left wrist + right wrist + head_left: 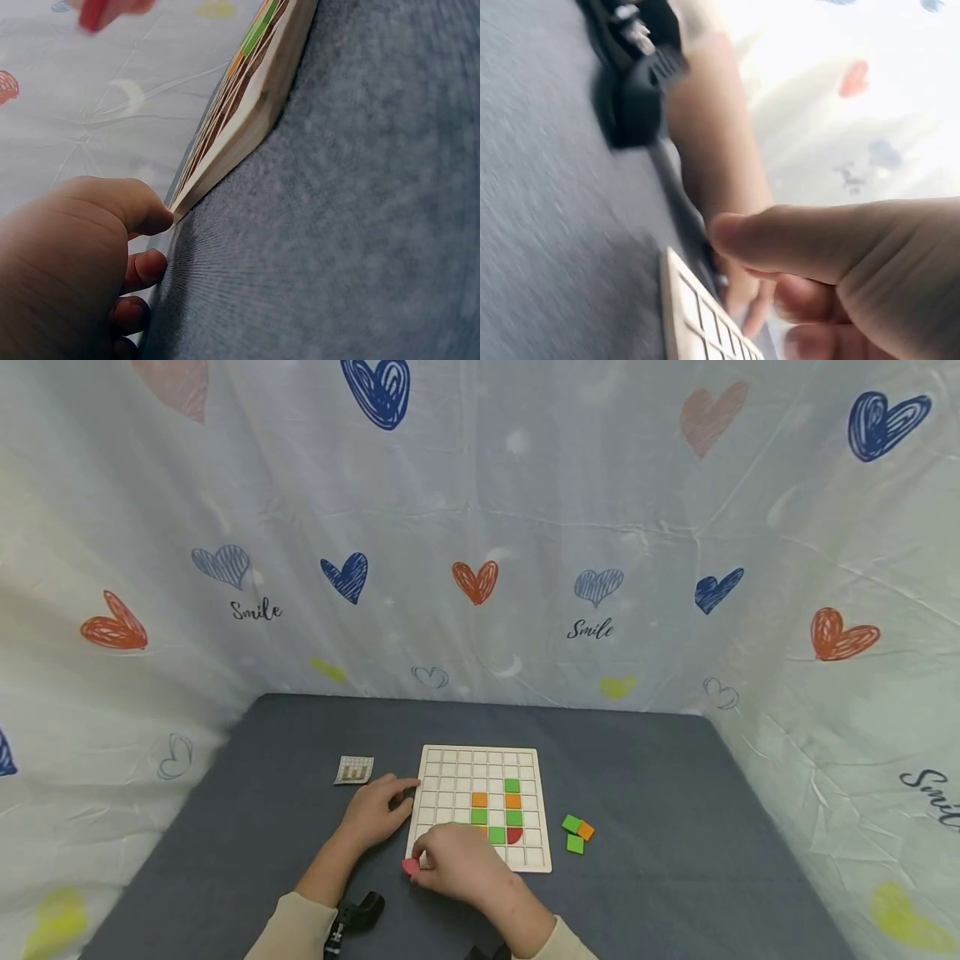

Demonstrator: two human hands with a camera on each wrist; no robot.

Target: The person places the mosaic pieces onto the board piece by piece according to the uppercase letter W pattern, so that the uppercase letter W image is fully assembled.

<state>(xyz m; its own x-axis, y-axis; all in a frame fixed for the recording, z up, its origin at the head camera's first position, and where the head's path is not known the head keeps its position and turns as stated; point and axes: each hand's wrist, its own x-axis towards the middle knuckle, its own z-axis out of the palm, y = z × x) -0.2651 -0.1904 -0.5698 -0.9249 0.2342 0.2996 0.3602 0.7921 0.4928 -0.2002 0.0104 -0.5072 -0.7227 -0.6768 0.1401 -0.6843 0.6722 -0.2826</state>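
Observation:
A pale wooden grid board (448, 783) lies on the dark cloth, with green, orange and red pieces in some of its cells. Between thumb and fingers, my right hand (461, 860) pinches a red piece (410, 866) by the board's near left corner. My left hand (375, 810) touches the board's left edge; the left wrist view shows its thumb (154, 214) at the rim and the other fingers loosely bent. One red quarter-round piece (514, 835) sits at the lower right of the coloured pattern. My right hand hides part of the lower rows.
Right of the board lie two loose green squares (575, 843) and an orange square (586, 831). A small printed card (353, 770) lies to its upper left. A black device is strapped at the left wrist (362, 913). Behind the table hangs a heart-printed curtain (525, 527).

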